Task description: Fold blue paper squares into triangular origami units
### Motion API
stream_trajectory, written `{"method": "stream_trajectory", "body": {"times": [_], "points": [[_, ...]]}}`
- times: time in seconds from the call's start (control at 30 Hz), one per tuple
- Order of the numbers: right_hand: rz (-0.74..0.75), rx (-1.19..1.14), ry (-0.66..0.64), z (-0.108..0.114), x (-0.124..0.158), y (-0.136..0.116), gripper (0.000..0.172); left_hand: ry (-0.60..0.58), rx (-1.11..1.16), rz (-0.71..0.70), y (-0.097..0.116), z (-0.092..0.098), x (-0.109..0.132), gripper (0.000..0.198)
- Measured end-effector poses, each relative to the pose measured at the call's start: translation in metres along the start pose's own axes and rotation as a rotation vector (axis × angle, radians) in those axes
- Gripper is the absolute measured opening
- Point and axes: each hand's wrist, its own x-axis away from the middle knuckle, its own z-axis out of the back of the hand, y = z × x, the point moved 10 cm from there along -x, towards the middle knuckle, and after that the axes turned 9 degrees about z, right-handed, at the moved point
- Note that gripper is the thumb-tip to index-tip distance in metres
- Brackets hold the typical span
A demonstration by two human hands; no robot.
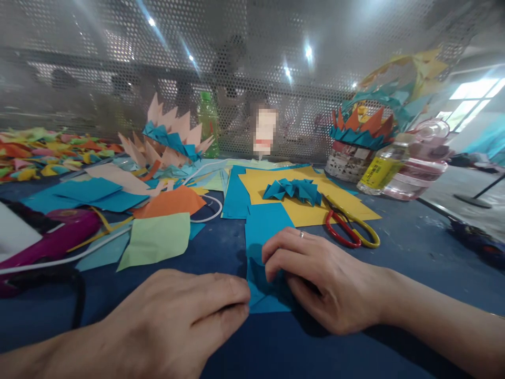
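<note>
Paper strip (260, 231), blue, is laid at six o'clock by separated hands: left hand (185, 308) at its edge, right hand (323, 279) curled over it, probably for steadying; any pinch cannot be told.

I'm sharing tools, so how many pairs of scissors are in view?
1: the red-and-yellow-handled scissors, lying partly on the yellow paper, just beyond the right hand. Others may be hidden.
</note>
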Motion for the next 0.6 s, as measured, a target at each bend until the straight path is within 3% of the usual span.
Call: {"method": "stream_trajectory", "body": {"times": [0.1, 0.27, 0.6], "points": [[-0.007, -0.039, 0.018, 0.002, -0.001, -0.001, 0.024, 0.056, 0.002, -0.005, 0.001, 0.006, -0.003, 0.034], [-0.025, -0.070, 0.067, 0.007, -0.004, -0.005, 0.018, 0.036, -0.066, 0.011, 0.000, 0.004, 0.003, 0.036], [-0.098, -0.106, 0.146, 0.003, 0.002, -0.002, 0.016, -0.097, 0.060, -0.014, 0.003, 0.001, -0.013, 0.039]]}}
